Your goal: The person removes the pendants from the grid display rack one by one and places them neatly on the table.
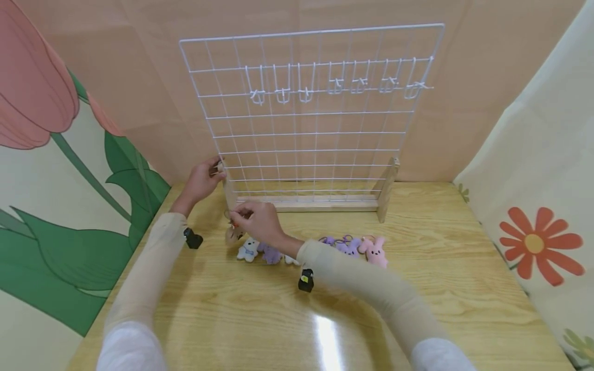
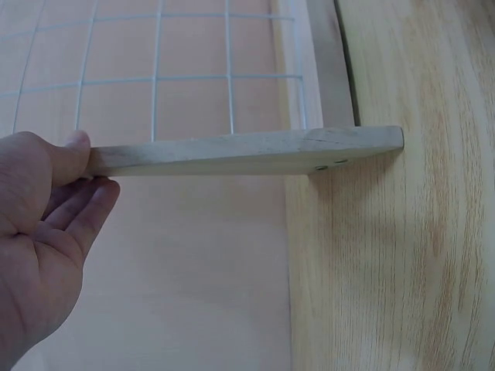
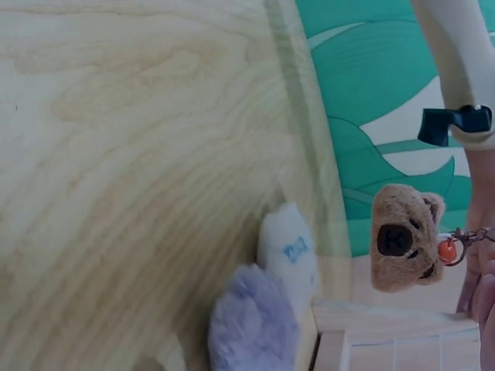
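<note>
My left hand (image 1: 200,182) grips the upper end of the wooden side post (image 2: 247,151) at the left of a white wire grid rack (image 1: 315,132). In the left wrist view the thumb lies on one face of the post and the fingers on the other. My right hand (image 1: 261,222) pinches the ring and chain of a brown bear-head plush keychain (image 3: 402,238), just in front of the post's foot. An orange-red bell (image 3: 448,250) hangs at the chain. The bear dangles below the fingers, its dark muzzle showing in the right wrist view.
Several white wire hooks (image 1: 305,95) hang along the rack's upper part. On the wooden table (image 1: 223,314) lie a white plush (image 1: 248,249), a purple plush (image 1: 270,254), another purple plush (image 1: 349,247) and a pink one (image 1: 375,252). My right forearm partly covers the row.
</note>
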